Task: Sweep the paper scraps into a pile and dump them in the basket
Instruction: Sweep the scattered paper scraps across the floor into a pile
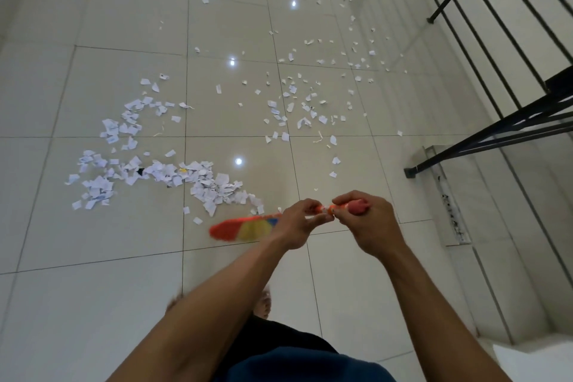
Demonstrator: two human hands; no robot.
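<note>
A bare foot point(263, 304) stands on the pale tiled floor point(93, 288) below the two forearms. The left hand point(296, 225) has its fingers curled round the orange handle of a broom point(245, 228). The right hand point(370, 226), just beside it, grips the handle's pink end. The broom's red, yellow and blue bristle head is blurred and sits low to the floor, left of the hands, just beside the near right end of the paper scraps point(173, 175). The thickest band of scraps runs from there away to the left. Thinner patches lie further off in the middle and to the right.

To the right, a narrow metal channel point(449, 204) at the foot of a black railing point(496, 130) holds dark and white flecks, too small to tell what they are. More scraps trail along the railing to the far end.
</note>
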